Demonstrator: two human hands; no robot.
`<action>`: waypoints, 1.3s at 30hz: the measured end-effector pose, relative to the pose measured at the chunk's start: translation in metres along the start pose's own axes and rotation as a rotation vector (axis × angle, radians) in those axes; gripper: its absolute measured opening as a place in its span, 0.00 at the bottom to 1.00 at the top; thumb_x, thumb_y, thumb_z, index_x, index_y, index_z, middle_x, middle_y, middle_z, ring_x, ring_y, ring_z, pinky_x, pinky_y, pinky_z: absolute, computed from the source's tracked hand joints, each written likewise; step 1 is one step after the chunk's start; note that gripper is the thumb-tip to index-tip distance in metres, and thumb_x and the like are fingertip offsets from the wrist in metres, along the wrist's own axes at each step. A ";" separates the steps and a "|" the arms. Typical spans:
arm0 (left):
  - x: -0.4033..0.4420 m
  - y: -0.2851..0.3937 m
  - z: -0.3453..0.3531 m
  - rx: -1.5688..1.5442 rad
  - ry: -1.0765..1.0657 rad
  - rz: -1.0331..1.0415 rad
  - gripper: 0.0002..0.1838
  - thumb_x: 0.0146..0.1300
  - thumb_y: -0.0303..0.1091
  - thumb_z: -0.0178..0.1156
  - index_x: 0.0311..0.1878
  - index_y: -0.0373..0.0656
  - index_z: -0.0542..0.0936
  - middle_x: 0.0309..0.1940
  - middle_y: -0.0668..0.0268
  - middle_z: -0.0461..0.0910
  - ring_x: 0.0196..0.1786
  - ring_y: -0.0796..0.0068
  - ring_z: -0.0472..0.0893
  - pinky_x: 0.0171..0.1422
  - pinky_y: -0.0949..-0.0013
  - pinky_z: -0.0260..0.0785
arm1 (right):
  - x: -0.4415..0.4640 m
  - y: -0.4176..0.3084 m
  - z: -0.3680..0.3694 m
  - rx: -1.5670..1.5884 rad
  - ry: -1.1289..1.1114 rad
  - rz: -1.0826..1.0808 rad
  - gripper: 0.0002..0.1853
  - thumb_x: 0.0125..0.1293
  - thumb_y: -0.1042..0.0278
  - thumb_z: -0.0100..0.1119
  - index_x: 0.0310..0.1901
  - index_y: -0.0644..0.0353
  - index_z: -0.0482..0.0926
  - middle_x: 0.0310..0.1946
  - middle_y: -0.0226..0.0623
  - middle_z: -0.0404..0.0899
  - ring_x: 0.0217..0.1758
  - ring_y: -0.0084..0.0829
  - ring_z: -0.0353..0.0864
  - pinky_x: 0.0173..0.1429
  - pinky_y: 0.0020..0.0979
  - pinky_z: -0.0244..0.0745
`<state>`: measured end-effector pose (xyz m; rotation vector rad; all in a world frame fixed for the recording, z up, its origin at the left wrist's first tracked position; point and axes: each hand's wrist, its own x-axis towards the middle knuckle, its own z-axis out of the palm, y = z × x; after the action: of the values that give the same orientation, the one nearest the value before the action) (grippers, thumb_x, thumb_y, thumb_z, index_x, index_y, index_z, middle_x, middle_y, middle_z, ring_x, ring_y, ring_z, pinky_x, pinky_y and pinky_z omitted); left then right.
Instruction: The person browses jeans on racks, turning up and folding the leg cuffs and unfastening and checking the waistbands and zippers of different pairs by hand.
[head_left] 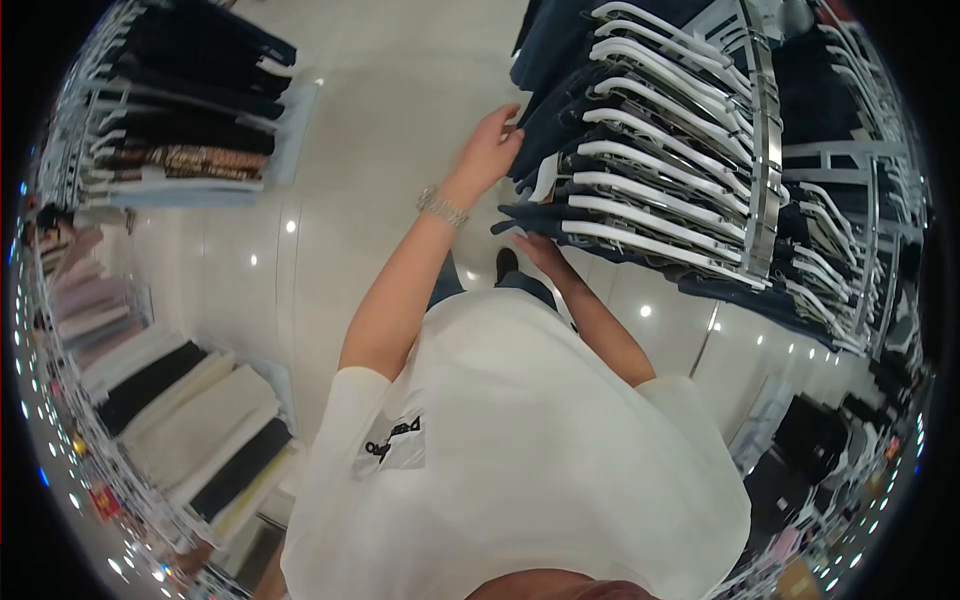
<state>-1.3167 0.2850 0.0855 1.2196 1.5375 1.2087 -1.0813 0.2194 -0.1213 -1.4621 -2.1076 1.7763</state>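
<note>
1. Along the metal rail (768,150), part the row of dark garments (550,130) gently, keeping white hangers (605,234) level and evenly spaced.
2. Steady the lowest dark garment (535,214) from beneath; avoid tugging cloth.
3. Just right of the left hand (486,155), garment edges; grip loosely open.
4. Just above the right hand (545,256), the lowest dark garment; grip impossible to tell.

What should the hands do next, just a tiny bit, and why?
I'd guess the left hand might gently ease the dark clothes beside it away from the right hand. The two hands are on either side of a gap where a white hanger end pokes out, so widening it could make the clothes there easier to see.
</note>
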 end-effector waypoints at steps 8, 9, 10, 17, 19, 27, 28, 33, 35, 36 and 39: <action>0.119 -0.014 0.047 0.098 -0.264 0.289 0.31 0.61 0.33 0.59 0.68 0.36 0.68 0.61 0.42 0.74 0.64 0.48 0.74 0.68 0.57 0.65 | 0.019 -0.101 0.009 0.449 0.163 0.249 0.26 0.72 0.47 0.55 0.59 0.60 0.75 0.50 0.33 0.79 0.52 0.27 0.78 0.56 0.29 0.73; 0.115 -0.009 0.046 0.112 -0.343 0.232 0.28 0.61 0.33 0.59 0.65 0.37 0.70 0.56 0.42 0.77 0.59 0.47 0.78 0.62 0.54 0.71 | 0.020 -0.104 0.013 0.507 0.193 0.311 0.26 0.72 0.46 0.55 0.59 0.60 0.75 0.50 0.33 0.79 0.52 0.27 0.79 0.55 0.30 0.73; 0.113 -0.009 0.046 0.167 -0.430 0.218 0.25 0.61 0.35 0.59 0.61 0.37 0.72 0.51 0.42 0.79 0.54 0.45 0.79 0.58 0.52 0.72 | 0.025 -0.105 0.020 0.523 0.273 0.289 0.24 0.72 0.49 0.56 0.59 0.60 0.75 0.45 0.36 0.80 0.48 0.23 0.78 0.50 0.28 0.74; 0.066 -0.010 0.021 0.101 -0.875 0.326 0.13 0.63 0.34 0.56 0.46 0.38 0.80 0.37 0.47 0.83 0.43 0.46 0.82 0.47 0.51 0.74 | 0.069 -0.098 0.034 0.210 0.542 0.178 0.28 0.70 0.51 0.58 0.64 0.58 0.70 0.56 0.37 0.78 0.53 0.30 0.81 0.55 0.33 0.76; 0.072 -0.004 0.011 0.056 -1.001 0.250 0.12 0.64 0.34 0.53 0.46 0.40 0.80 0.37 0.52 0.84 0.43 0.50 0.83 0.49 0.54 0.74 | 0.086 -0.101 0.025 0.296 0.631 0.176 0.27 0.70 0.51 0.57 0.64 0.58 0.70 0.56 0.37 0.78 0.53 0.31 0.82 0.55 0.33 0.77; 0.106 -0.014 -0.009 0.128 -0.978 0.226 0.12 0.65 0.33 0.52 0.46 0.41 0.82 0.42 0.54 0.85 0.48 0.51 0.83 0.52 0.56 0.75 | 0.084 -0.118 -0.013 0.779 0.853 0.291 0.25 0.72 0.52 0.56 0.65 0.57 0.70 0.55 0.37 0.79 0.53 0.32 0.83 0.57 0.34 0.79; 0.116 -0.021 -0.009 0.138 -0.899 0.247 0.12 0.65 0.33 0.52 0.45 0.41 0.82 0.42 0.53 0.84 0.48 0.50 0.82 0.53 0.55 0.75 | 0.082 -0.130 -0.017 0.816 0.865 0.319 0.25 0.72 0.53 0.55 0.65 0.57 0.70 0.54 0.37 0.79 0.53 0.32 0.83 0.57 0.34 0.79; 0.155 -0.035 -0.026 0.180 -0.515 0.158 0.13 0.65 0.31 0.53 0.50 0.40 0.79 0.49 0.48 0.80 0.52 0.48 0.80 0.58 0.54 0.73 | 0.100 -0.145 -0.020 0.909 0.896 0.426 0.24 0.72 0.52 0.56 0.62 0.58 0.70 0.52 0.39 0.79 0.50 0.30 0.83 0.51 0.32 0.78; 0.175 -0.049 -0.024 0.226 -0.373 0.209 0.19 0.64 0.31 0.56 0.58 0.39 0.75 0.51 0.49 0.78 0.53 0.48 0.79 0.58 0.53 0.73 | 0.115 -0.141 -0.019 0.942 0.872 0.426 0.27 0.73 0.51 0.55 0.64 0.61 0.68 0.53 0.40 0.78 0.49 0.31 0.82 0.48 0.32 0.78; 0.184 -0.048 -0.024 0.218 -0.394 0.184 0.21 0.64 0.31 0.57 0.60 0.38 0.73 0.52 0.49 0.77 0.53 0.49 0.79 0.57 0.54 0.73 | 0.122 -0.141 -0.018 0.947 0.883 0.414 0.25 0.73 0.50 0.55 0.60 0.62 0.72 0.51 0.39 0.80 0.49 0.30 0.82 0.49 0.31 0.77; 0.220 -0.042 -0.020 0.227 -0.471 0.183 0.27 0.64 0.33 0.60 0.65 0.37 0.69 0.54 0.48 0.76 0.53 0.51 0.80 0.57 0.56 0.72 | 0.142 -0.135 -0.024 0.971 0.751 0.387 0.23 0.73 0.49 0.54 0.56 0.62 0.76 0.49 0.37 0.81 0.49 0.29 0.82 0.49 0.30 0.76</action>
<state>-1.3883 0.4935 0.0418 1.6850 1.2496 0.7890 -1.2317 0.3409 -0.0820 -1.7867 -0.5021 1.5483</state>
